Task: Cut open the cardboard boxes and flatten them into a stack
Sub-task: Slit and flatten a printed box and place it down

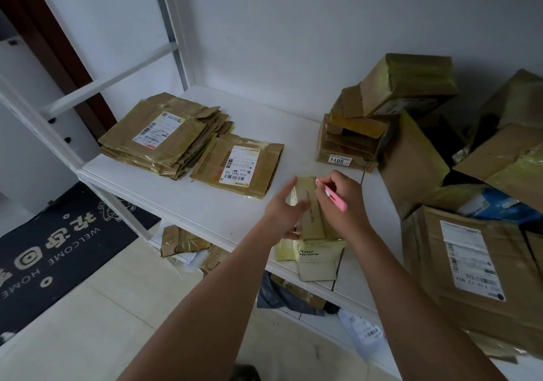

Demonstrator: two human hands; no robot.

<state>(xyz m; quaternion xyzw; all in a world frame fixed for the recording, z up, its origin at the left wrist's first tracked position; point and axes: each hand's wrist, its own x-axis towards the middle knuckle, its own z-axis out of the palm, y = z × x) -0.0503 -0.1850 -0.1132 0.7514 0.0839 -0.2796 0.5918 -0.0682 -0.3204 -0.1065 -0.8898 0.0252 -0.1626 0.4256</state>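
The cutter [331, 195] blade tip is too small to tell; the large box [470, 266] runs off the right edge.

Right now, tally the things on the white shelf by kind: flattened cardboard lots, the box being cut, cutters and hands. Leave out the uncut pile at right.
Flattened cardboard lots: 2, the flattened stack and a single flattened box beside it
Box being cut: 1, the small box
Cutters: 1, the pink cutter in the right hand
Hands: 2, with the left hand steadying the box
Total: 6
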